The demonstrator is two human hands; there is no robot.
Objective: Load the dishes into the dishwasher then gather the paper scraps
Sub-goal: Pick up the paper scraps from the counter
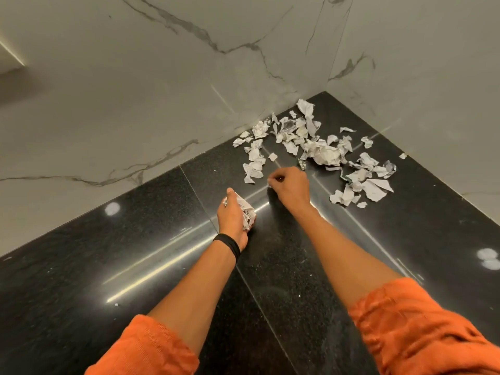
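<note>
Torn white paper scraps (319, 150) lie scattered in the far corner of a black polished countertop (135, 253). My left hand (232, 217), with a black band at the wrist, holds a crumpled wad of collected scraps (246, 211) just above the counter. My right hand (293, 186) is curled knuckles-up near the left edge of the scattered heap, and a tiny white scrap (269, 182) shows at its fingertips. A single small square scrap (272, 157) lies just beyond that hand.
White marble walls (135, 90) with grey veins close the counter at the back and the right, meeting in a corner behind the scraps. The near and left counter surface is bare glossy stone with light reflections. Orange rolled sleeves cover both upper forearms.
</note>
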